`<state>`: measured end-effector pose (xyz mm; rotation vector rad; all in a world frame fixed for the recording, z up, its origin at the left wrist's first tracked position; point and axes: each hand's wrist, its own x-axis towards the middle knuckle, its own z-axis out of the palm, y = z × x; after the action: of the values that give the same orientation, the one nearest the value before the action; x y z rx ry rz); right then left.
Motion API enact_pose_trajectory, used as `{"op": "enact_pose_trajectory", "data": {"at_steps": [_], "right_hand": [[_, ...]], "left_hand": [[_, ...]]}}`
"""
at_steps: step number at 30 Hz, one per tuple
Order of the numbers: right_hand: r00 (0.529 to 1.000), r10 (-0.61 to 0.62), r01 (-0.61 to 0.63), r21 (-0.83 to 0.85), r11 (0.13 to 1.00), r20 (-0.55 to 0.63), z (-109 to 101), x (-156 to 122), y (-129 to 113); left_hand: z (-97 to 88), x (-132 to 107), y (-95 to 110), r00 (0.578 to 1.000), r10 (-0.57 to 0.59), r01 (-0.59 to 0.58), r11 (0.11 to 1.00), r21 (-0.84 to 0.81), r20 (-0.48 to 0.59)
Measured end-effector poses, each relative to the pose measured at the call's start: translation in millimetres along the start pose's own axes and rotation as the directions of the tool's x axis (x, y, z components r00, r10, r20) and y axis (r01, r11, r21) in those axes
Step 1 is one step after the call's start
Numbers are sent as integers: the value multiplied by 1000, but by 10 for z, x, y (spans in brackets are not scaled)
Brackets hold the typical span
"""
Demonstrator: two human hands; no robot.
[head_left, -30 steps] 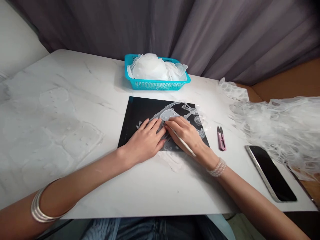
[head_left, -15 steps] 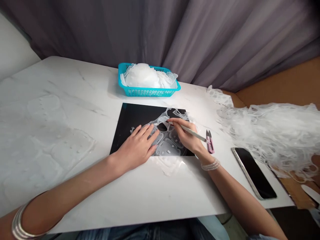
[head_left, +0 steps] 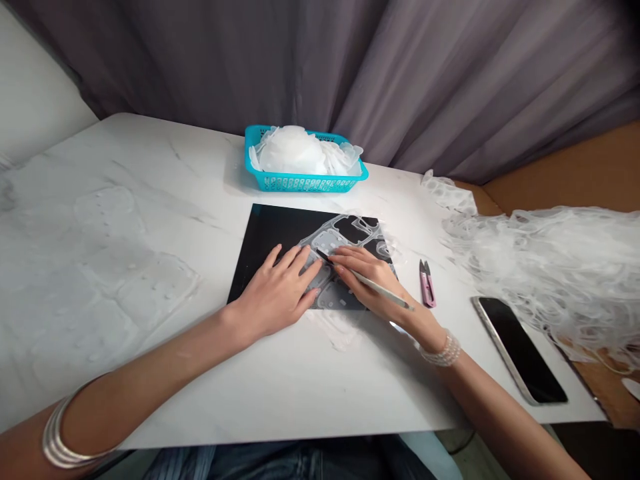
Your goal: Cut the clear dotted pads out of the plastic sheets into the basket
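Observation:
A black cutting mat [head_left: 273,230] lies on the white marble table [head_left: 300,373]. On it rests a translucent sheet of moulded silicone pieces [head_left: 335,240]. My left hand [head_left: 277,287] lies flat on the sheet with fingers spread, pressing it down. My right hand [head_left: 373,280] is closed round a slim white pen-like knife [head_left: 373,285], whose dark tip touches the sheet just beside my left fingertips.
A turquoise basket [head_left: 305,180] heaped with white pieces stands behind the mat. Pink thread snips [head_left: 427,285] lie right of the mat, then a dark phone [head_left: 520,347]. A big pile of white offcut webbing [head_left: 540,267] fills the right side. More translucent sheets [head_left: 120,267] lie at left.
My right hand has lowered the knife from the sheet's upper part back down beside my left fingertips. The left hand stays flat on the sheet. The view shifted slightly.

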<state>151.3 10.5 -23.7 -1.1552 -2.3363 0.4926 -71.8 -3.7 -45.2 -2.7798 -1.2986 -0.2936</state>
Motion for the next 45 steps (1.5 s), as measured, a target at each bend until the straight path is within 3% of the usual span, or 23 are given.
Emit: {"op": "enact_pose_trajectory", "data": {"at_steps": [3,5,8,10,15,23,30,38,45], "right_hand": [[992,129,-129,39,991,-9,-177,-104,-28],[958,280,-275,82,958,-56,-318,-182,-34],[895,437,-421,159,893,-90,-447,-313,-30],[886,457,-437,194,878,-72,-438,-404,-35],[927,372,-363,134,922,-47,-236,-607,-85],[989,142,-141,12,990,-43,-141,-628,-104],[999,12,-14,-77,997,-38,-85,-577,-143],[993,1,16,-140,990,119,-327,-667,-275],[996,-53,69,-274,959,67,-138,-539,-128]], "left_hand": [[-37,3,34,999,-23,25,999,44,-44],[-57,15,97,997,-28,32,997,64,-68],[-56,44,257,996,63,-61,998,36,-63],[-33,66,378,988,147,-148,989,-4,-44],[31,91,542,986,169,-169,985,-15,-6],[46,71,526,981,190,-190,982,13,25],[65,69,522,982,187,-187,982,-1,26],[36,83,503,979,202,-201,979,-19,39],[45,80,521,979,200,-200,980,-7,39]]}}
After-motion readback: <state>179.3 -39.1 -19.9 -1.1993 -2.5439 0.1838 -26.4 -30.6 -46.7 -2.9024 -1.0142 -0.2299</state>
